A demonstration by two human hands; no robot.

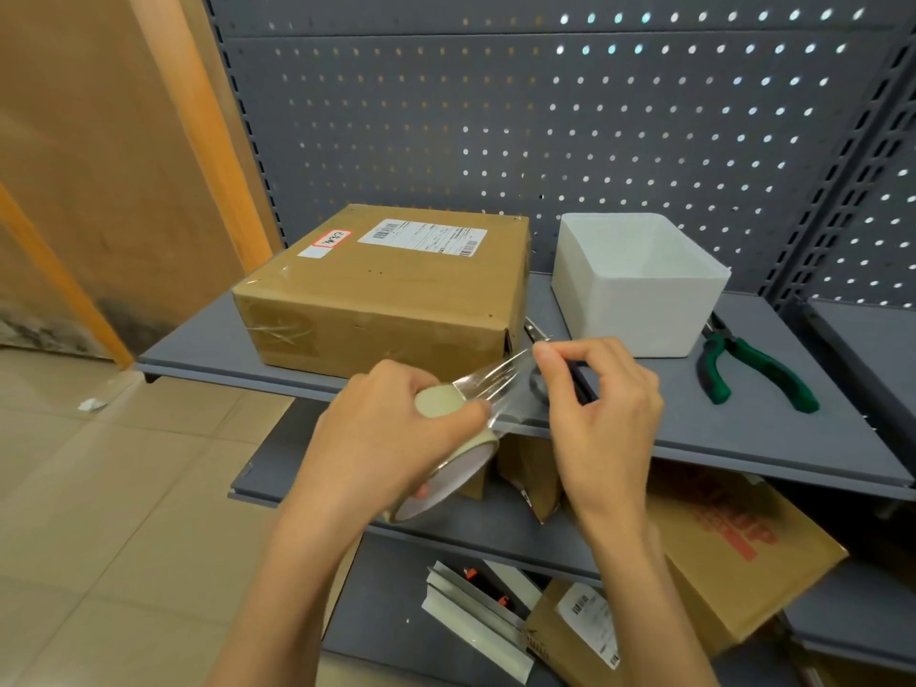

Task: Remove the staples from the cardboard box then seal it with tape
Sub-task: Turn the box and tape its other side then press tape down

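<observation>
The left hand [391, 433] was wrapped around a roll of clear packing tape with a pale cardboard core [448, 456], held in front of the grey metal shelf [743, 428], while the right hand [602, 394] pinched the free end of a transparent strip of tape [495, 384] between thumb and forefinger, drawn out a short way and already wrinkled. The brown cardboard box with a white shipping label [391, 290] sat closed on the shelf just behind both hands, beside an empty white plastic bin [639, 285]; green-handled pliers [753, 369] lay to the right, which suggested the staple work was over, though no staples could be made out. To do this step well, the strip probably needed pulling longer with steady tension so it stayed flat and did not fold onto itself. The end would best be anchored on the near side face of the box, then carried over the top seam and smoothed down. A dark tool [582, 381] lay behind the right fingers; what it was could not be told.
</observation>
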